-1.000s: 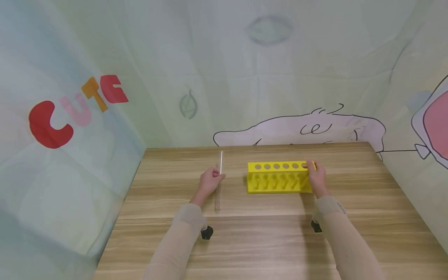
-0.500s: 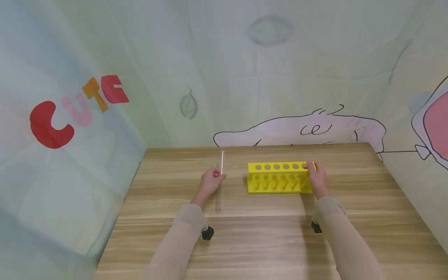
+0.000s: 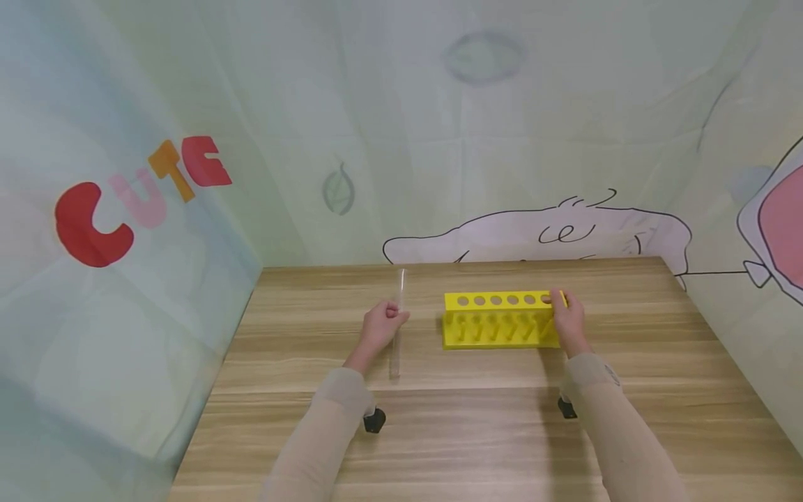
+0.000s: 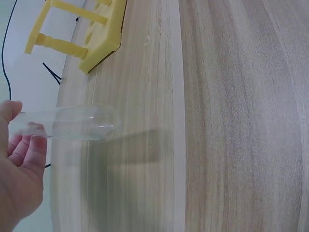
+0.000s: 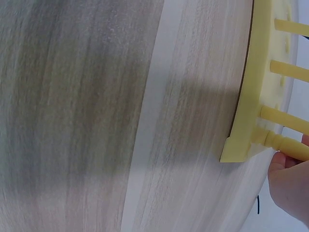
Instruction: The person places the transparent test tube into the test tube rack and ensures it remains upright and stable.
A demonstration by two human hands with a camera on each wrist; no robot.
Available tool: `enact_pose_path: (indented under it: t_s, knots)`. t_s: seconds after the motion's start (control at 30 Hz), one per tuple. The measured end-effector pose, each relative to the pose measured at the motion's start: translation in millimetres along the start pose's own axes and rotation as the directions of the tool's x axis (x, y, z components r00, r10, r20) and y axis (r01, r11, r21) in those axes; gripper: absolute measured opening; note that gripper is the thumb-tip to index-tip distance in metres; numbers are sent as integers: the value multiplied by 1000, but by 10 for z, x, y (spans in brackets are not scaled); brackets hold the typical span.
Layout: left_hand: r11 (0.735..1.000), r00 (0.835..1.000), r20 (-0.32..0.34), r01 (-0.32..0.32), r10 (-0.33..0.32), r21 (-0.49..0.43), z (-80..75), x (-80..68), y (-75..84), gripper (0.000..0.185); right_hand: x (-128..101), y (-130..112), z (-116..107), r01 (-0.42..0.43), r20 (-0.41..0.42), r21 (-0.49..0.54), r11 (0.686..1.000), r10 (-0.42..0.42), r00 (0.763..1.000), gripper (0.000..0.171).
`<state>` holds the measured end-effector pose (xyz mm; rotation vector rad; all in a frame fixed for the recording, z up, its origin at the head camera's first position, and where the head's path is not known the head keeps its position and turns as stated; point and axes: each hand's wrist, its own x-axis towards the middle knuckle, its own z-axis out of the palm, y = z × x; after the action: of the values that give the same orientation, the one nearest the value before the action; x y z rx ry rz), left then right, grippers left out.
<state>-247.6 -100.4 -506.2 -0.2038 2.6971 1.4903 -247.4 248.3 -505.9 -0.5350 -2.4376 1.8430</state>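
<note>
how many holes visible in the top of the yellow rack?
6, in one row along the top of the yellow rack, left to right. The rightmost is partly covered by the right hand; any hole under those fingers would be hidden.

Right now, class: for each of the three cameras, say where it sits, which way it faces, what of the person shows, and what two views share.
Head: worn on the head, looks forward and down at the table; both sleeved arms, the left hand and the right hand show.
Left wrist: looks along the tabletop; fingers hold a clear tube.
Right wrist: looks at the yellow rack; only fingertips show.
Both wrist views share the rack and the wood.
</note>
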Motion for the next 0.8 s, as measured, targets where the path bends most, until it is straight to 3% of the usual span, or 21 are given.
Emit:
enact_pose_path:
  t_s: [0.8]
  knots:
    - [1000,1000,-23,-19,19,-5,48,-19,65,26,-33,-21,-10,-4,15,-21,1000,5,1000,63]
